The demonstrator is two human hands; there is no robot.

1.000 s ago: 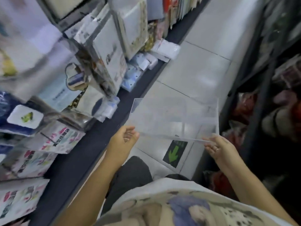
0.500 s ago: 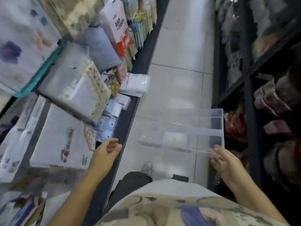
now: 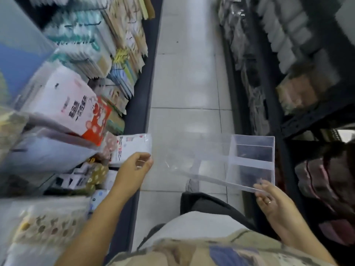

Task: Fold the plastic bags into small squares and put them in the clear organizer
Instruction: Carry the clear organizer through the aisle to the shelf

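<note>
The right hand (image 3: 276,204) has its fingers (image 3: 262,196) and thumb pinched on the near right corner of the clear organizer (image 3: 251,162), so the tray hangs out from that one grip, over the tiled floor (image 3: 188,83) of the aisle. From those fingertips its long axis runs sideways toward the left hand (image 3: 134,167), the near rim slanting a little away, with the divided compartments at the gripped end. The left hand is apart from the tray's far end, as best one can judge through clear plastic. Its fingers are curled toward the thumb, but I cannot tell whether they hold anything. Just beyond them a white packet (image 3: 132,148) juts from the shelf. I can pick out no loose plastic bag, so folding looks not yet begun.
</note>
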